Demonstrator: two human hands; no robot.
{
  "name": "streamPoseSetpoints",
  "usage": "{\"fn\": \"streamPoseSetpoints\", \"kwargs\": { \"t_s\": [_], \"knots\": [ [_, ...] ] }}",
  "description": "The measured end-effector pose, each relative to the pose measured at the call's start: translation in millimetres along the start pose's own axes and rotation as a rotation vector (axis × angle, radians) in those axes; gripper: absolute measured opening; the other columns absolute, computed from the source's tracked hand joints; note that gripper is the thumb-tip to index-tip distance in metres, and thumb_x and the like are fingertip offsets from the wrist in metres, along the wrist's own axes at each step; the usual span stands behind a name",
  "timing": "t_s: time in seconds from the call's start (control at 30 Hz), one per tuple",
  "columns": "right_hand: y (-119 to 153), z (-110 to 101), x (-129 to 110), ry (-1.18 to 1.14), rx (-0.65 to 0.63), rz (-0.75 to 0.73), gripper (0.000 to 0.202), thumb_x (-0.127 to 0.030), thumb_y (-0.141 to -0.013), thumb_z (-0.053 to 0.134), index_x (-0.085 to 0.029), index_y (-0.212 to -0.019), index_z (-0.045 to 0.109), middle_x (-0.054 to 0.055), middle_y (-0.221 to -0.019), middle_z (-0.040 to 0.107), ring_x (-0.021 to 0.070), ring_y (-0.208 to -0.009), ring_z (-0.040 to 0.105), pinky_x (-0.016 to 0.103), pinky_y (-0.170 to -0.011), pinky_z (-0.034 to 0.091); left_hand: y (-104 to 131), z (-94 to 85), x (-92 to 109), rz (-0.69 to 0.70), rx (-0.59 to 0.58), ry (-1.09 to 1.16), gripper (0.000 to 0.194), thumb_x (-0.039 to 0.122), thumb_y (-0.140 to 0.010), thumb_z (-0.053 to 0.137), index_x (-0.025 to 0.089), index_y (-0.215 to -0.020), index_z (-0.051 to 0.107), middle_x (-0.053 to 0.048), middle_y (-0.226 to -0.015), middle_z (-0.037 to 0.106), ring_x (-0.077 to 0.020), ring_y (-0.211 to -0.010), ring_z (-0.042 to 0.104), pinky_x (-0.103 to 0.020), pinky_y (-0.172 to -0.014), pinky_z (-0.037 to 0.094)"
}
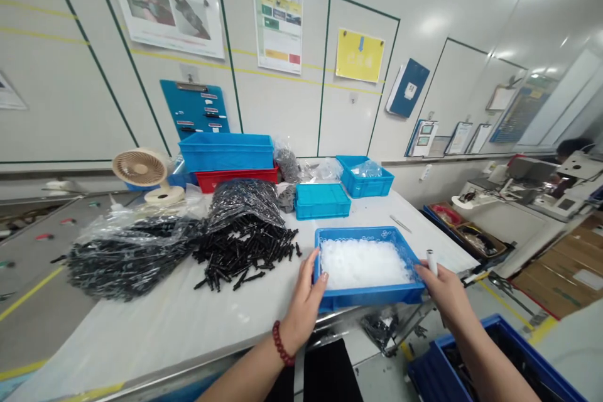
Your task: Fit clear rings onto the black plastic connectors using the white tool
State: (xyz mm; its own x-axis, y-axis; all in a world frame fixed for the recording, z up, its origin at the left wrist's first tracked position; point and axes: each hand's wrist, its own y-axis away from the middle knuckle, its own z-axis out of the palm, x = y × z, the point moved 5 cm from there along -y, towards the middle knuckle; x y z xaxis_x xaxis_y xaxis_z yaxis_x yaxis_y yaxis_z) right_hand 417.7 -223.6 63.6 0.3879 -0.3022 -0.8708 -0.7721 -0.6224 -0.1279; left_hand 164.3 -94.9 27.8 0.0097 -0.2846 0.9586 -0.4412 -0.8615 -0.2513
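Observation:
A shallow blue tray (372,297) sits at the front edge of the white-topped table, filled with small white translucent pieces (362,264) too fine to name. My left hand (306,298), below a red bead bracelet (282,344), grips the tray's left wall with the thumb over the rim. On the opposite side, my right hand (443,289) pinches the right wall near the front corner. A white pen-like stick (431,262) stands up from that same hand, its lower part hidden by the fingers.
Left of the tray lie loose black plastic parts (245,248) and filled clear bags (136,254). Behind are a closed blue box (323,201), an open blue bin (367,185), stacked crates (226,152) and a small fan (146,169). A blue crate (499,352) stands on the floor at right.

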Motion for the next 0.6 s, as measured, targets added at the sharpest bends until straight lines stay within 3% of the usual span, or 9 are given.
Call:
{"fn": "streamPoseSetpoints", "kwargs": {
  "t_s": [0.13, 0.27, 0.4, 0.53, 0.6],
  "knots": [
    [2.1, 6.5, -3.1, -0.042, -0.083, -0.022, 0.038, -0.047, -0.059, 0.053, -0.014, -0.071, 0.065, 0.003, -0.062, 0.061, 0.021, -0.066, 0.054, 0.028, -0.061, 0.039, 3.0, -7.2, 0.4, -0.021, 0.141, -0.014, 0.053, 0.046, -0.087, 0.038, 0.019, -0.133, 0.032, -0.009, -0.141, 0.029, -0.0247, -0.132, 0.024, -0.045, -0.11, 0.016],
    [6.7, 4.4, -9.5, -0.033, -0.002, -0.019, 0.034, -0.045, -0.062, 0.048, -0.015, -0.07, 0.063, 0.002, -0.058, 0.057, 0.0189, -0.062, 0.051, 0.027, -0.057, 0.038, 3.2, -3.7, 10.3, -0.064, 0.024, -0.039, 0.059, 0.052, -0.083, 0.039, 0.019, -0.131, 0.035, -0.008, -0.141, 0.032, -0.0261, -0.132, 0.023, -0.043, -0.11, 0.018],
    [3.2, 12.5, -9.2, -0.016, 0.01, -0.048, 0.02, -0.036, -0.059, 0.046, -0.018, -0.052, 0.052, -0.002, -0.05, 0.047, 0.0141, -0.054, 0.045, 0.023, -0.051, 0.035, -2.8, -13.6, 2.2, -0.171, 0.154, -0.128, 0.062, 0.059, -0.082, 0.033, 0.024, -0.133, 0.032, -0.003, -0.142, 0.03, -0.028, -0.133, 0.02, -0.048, -0.11, 0.016],
    [-3.3, 11.2, -0.5, -0.011, 0.05, -0.055, 0.021, -0.034, -0.063, 0.042, -0.017, -0.059, 0.053, -0.004, -0.048, 0.042, 0.0116, -0.05, 0.039, 0.022, -0.048, 0.032, -9.4, -0.3, -11.9, -0.154, 0.044, -0.093, 0.063, 0.06, -0.081, 0.036, 0.028, -0.135, 0.03, -0.001, -0.142, 0.03, -0.0304, -0.131, 0.027, -0.05, -0.106, 0.026],
    [-3.1, 11.6, 0.4, -0.005, 0.046, -0.065, 0.02, -0.033, -0.064, 0.041, -0.018, -0.06, 0.052, -0.004, -0.049, 0.042, 0.0113, -0.05, 0.038, 0.021, -0.048, 0.032, -9.4, 0.5, -15.4, -0.112, 0.069, -0.099, 0.064, 0.06, -0.081, 0.035, 0.025, -0.135, 0.032, -0.005, -0.14, 0.035, -0.0315, -0.128, 0.031, -0.05, -0.104, 0.028]
  ]
}}
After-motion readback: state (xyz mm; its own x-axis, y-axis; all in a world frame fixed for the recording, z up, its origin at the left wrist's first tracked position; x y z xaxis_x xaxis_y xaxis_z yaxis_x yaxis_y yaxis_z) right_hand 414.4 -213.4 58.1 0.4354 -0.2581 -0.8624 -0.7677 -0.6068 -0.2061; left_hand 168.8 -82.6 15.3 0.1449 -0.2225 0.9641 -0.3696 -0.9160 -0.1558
